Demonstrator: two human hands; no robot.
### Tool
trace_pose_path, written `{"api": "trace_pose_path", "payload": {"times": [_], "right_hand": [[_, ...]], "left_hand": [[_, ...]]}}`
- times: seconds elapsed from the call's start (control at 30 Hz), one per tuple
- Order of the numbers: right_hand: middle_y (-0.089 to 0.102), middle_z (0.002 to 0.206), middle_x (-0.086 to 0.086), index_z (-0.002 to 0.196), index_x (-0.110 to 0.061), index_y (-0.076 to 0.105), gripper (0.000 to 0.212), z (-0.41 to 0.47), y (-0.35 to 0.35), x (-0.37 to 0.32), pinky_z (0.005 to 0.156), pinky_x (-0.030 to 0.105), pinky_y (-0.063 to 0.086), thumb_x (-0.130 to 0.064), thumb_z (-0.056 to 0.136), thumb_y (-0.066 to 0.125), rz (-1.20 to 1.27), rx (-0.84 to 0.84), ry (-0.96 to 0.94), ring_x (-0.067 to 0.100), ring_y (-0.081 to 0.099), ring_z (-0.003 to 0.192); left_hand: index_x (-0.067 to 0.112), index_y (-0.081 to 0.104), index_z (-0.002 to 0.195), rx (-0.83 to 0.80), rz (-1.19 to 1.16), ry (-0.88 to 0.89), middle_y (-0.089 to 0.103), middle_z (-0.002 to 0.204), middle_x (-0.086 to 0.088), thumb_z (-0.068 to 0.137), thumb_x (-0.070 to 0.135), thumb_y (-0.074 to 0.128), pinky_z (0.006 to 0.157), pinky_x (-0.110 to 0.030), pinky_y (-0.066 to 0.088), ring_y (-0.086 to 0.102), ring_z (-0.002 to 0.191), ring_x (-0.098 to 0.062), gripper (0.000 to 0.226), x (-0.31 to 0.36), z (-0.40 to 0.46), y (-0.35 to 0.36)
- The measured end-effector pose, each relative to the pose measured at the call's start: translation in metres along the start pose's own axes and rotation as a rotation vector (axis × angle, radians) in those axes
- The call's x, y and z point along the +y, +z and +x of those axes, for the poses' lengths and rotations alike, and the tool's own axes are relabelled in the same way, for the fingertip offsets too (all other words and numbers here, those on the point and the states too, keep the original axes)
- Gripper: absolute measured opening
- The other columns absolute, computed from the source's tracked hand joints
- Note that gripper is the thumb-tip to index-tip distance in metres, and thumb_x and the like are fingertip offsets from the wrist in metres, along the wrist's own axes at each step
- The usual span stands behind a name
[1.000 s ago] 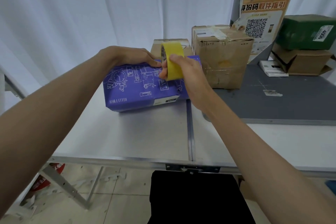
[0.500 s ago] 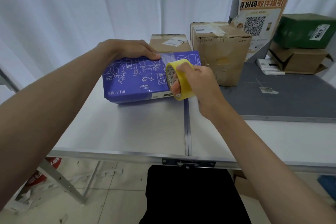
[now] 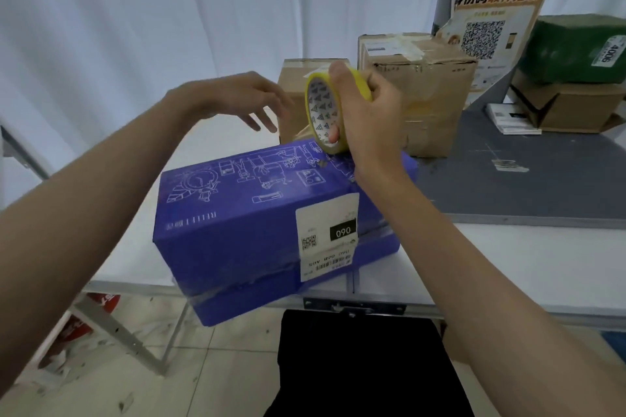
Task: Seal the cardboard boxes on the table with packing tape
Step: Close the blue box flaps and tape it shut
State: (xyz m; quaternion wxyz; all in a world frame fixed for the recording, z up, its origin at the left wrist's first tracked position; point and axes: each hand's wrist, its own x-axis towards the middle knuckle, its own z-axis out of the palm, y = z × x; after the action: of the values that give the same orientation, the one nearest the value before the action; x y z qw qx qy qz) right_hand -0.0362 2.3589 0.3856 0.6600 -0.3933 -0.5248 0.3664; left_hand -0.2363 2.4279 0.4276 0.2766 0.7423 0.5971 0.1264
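At the tabletop's [image 3: 528, 257] near edge, the purple printed cardboard box [image 3: 257, 230] overhung; the yellow tape roll [image 3: 327, 112] was gripped by the right hand [image 3: 369, 115], the left hand [image 3: 244, 101] loosely spread and empty. Tape should be kept taut and pressed flat.

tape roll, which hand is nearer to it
Right. The right hand grips the yellow tape roll above the purple box; the left hand hovers open beside the roll, apart from it.
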Motion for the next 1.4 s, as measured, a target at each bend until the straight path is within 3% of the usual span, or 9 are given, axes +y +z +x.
{"api": "trace_pose_path", "payload": {"times": [0.2, 0.37, 0.47, 0.67, 0.8, 1.17, 1.27, 1.33, 1.4], "right_hand": [[0.057, 0.064, 0.009, 0.072, -0.014, 0.05, 0.036, 0.012, 0.016, 0.004, 0.041, 0.028, 0.042, -0.034, 0.096, 0.066, -0.023, 0.02, -0.038, 0.022, 0.059, 0.039], [0.059, 0.066, 0.01, 0.074, -0.014, 0.053, 0.034, 0.025, 0.029, 0.008, 0.049, 0.031, 0.046, -0.037, 0.095, 0.067, -0.004, -0.011, 0.016, 0.027, 0.059, 0.047], [0.06, 0.062, 0.01, 0.08, -0.011, 0.054, 0.031, 0.033, 0.032, 0.007, 0.06, 0.041, 0.054, -0.036, 0.094, 0.066, 0.03, -0.05, 0.076, 0.031, 0.063, 0.053], [0.074, 0.073, 0.016, 0.103, -0.001, 0.064, 0.03, 0.041, 0.024, -0.01, 0.056, 0.034, 0.061, -0.03, 0.096, 0.058, 0.0, -0.275, 0.24, 0.021, 0.067, 0.053], [0.074, 0.075, 0.017, 0.096, -0.001, 0.059, 0.02, 0.047, 0.023, -0.03, 0.058, 0.034, 0.06, -0.019, 0.099, 0.051, 0.001, -0.414, 0.294, 0.024, 0.067, 0.054], [0.072, 0.063, 0.01, 0.097, 0.001, 0.066, 0.025, 0.023, 0.005, -0.035, 0.044, 0.026, 0.055, -0.022, 0.102, 0.058, 0.04, -0.347, 0.425, 0.018, 0.068, 0.048], [0.072, 0.059, 0.004, 0.087, -0.005, 0.065, 0.027, -0.001, -0.015, -0.021, 0.047, 0.022, 0.053, -0.027, 0.102, 0.059, -0.049, -0.357, 0.4, 0.013, 0.067, 0.047], [0.067, 0.051, -0.006, 0.088, -0.006, 0.062, 0.028, -0.021, -0.027, -0.006, 0.041, 0.016, 0.048, -0.03, 0.102, 0.059, -0.093, -0.345, 0.422, 0.004, 0.063, 0.042], [0.065, 0.048, -0.011, 0.089, -0.008, 0.06, 0.028, -0.035, -0.034, 0.009, 0.037, 0.013, 0.043, -0.033, 0.101, 0.059, -0.112, -0.316, 0.443, -0.001, 0.062, 0.042]], "left_hand": [[0.045, 0.047, 0.126, -0.351, 0.202, -0.048, 0.061, 0.119, 0.029, 0.054, 0.076, 0.074, 0.083, -0.016, 0.047, 0.059, 0.108, 0.006, 0.084, 0.04, -0.036, 0.021], [0.033, 0.029, 0.144, -0.193, 0.244, -0.09, 0.057, 0.131, 0.012, 0.036, 0.072, 0.087, 0.099, -0.04, 0.053, 0.064, 0.11, -0.014, 0.129, 0.031, -0.033, 0.039], [0.033, 0.023, 0.147, -0.093, 0.185, -0.04, 0.051, 0.13, 0.015, 0.037, 0.067, 0.088, 0.095, -0.031, 0.051, 0.06, 0.109, -0.007, 0.132, 0.021, -0.029, 0.036], [0.044, 0.045, 0.119, 0.087, -0.019, 0.116, 0.06, 0.115, 0.021, 0.06, 0.045, 0.094, 0.079, -0.019, 0.056, 0.067, 0.096, 0.003, 0.077, -0.008, -0.021, 0.033], [0.061, 0.05, 0.104, 0.096, 0.079, 0.11, 0.067, 0.098, 0.036, 0.059, 0.062, 0.084, 0.07, -0.01, 0.049, 0.066, 0.09, 0.011, 0.056, -0.004, -0.02, 0.033], [0.069, 0.057, 0.079, 0.103, 0.163, 0.098, 0.063, 0.075, 0.039, 0.076, 0.05, 0.078, 0.061, -0.011, 0.04, 0.06, 0.078, 0.016, 0.028, -0.004, -0.01, 0.033], [0.075, 0.051, 0.111, 0.043, 0.248, 0.119, 0.061, 0.117, 0.04, 0.072, 0.066, 0.066, 0.086, -0.008, 0.038, 0.056, 0.107, 0.013, 0.043, -0.005, -0.007, 0.031], [0.057, 0.035, 0.147, 0.009, 0.32, 0.144, 0.029, 0.154, 0.033, 0.075, 0.067, 0.062, 0.11, -0.02, 0.024, 0.029, 0.137, 0.009, 0.078, -0.008, -0.004, 0.03], [0.047, 0.024, 0.155, -0.026, 0.347, 0.139, 0.014, 0.161, 0.029, 0.077, 0.067, 0.059, 0.115, -0.025, 0.017, 0.016, 0.144, 0.006, 0.088, -0.007, -0.003, 0.029]]}}
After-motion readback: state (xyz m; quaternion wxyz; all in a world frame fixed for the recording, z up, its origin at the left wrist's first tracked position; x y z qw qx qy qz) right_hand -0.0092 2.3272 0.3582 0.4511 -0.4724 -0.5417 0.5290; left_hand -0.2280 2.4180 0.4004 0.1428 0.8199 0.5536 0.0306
